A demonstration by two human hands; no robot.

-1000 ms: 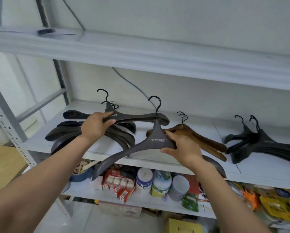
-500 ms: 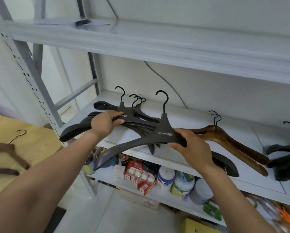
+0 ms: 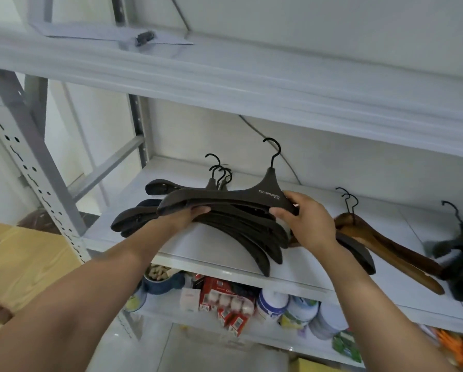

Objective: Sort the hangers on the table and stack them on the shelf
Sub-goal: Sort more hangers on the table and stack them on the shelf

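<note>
A dark brown hanger [image 3: 226, 196] with white lettering and a black hook lies across the top of a stack of several like hangers [image 3: 247, 236] on the white shelf [image 3: 198, 245]. My left hand [image 3: 183, 217] holds the top hanger's left arm from below. My right hand [image 3: 306, 220] grips its right shoulder beside the neck. To the right lie two amber wooden hangers [image 3: 394, 251], and a pile of black hangers [image 3: 461, 251] sits at the far right, blurred.
A grey perforated upright [image 3: 34, 167] stands at the left. A wooden table [image 3: 24, 261] is at lower left. The shelf below holds a blue bowl [image 3: 162, 280], red boxes [image 3: 222, 299] and jars [image 3: 272, 303]. An upper shelf [image 3: 225, 79] overhangs.
Both hands have brought the lettered hanger up and back onto the dark stack; it now lies level on top. The view shifted left and closer to the shelf.
</note>
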